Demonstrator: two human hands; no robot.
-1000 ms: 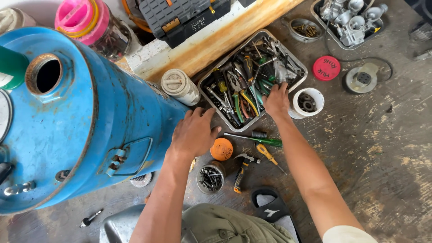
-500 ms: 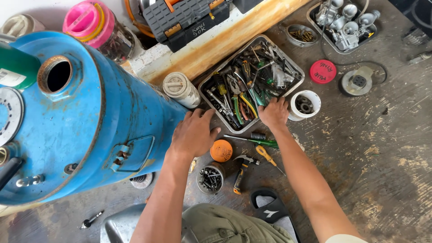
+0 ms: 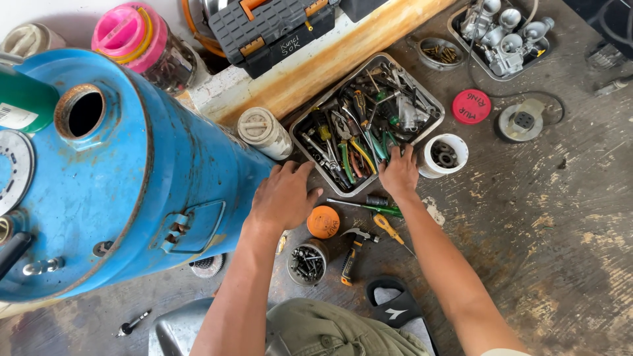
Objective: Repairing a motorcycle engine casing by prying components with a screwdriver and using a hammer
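My left hand (image 3: 283, 194) lies flat, fingers apart, against the side of a big blue metal drum (image 3: 112, 191) that rests on its side. My right hand (image 3: 399, 173) reaches into the near edge of a grey metal tray (image 3: 436, 105) full of pliers, screwdrivers and wrenches. Its fingertips are spread among green-handled tools (image 3: 377, 146), and I see nothing gripped. On the floor between my arms lie an orange lid (image 3: 323, 221), a green-handled screwdriver (image 3: 369, 207), a yellow-handled screwdriver (image 3: 389, 229) and a small hammer (image 3: 353, 247).
A small open jar of screws (image 3: 307, 262) stands by my knee. A white cup of parts (image 3: 445, 155), a red lid (image 3: 471, 106), a white jar on its side (image 3: 264, 132), a dark toolbox (image 3: 270, 26) on a wooden plank (image 3: 343, 53) and a pink-lidded jar (image 3: 142, 43) surround the tray.
My right hand has drawn back from the middle of the tray to its near edge. The left hand stays on the drum.
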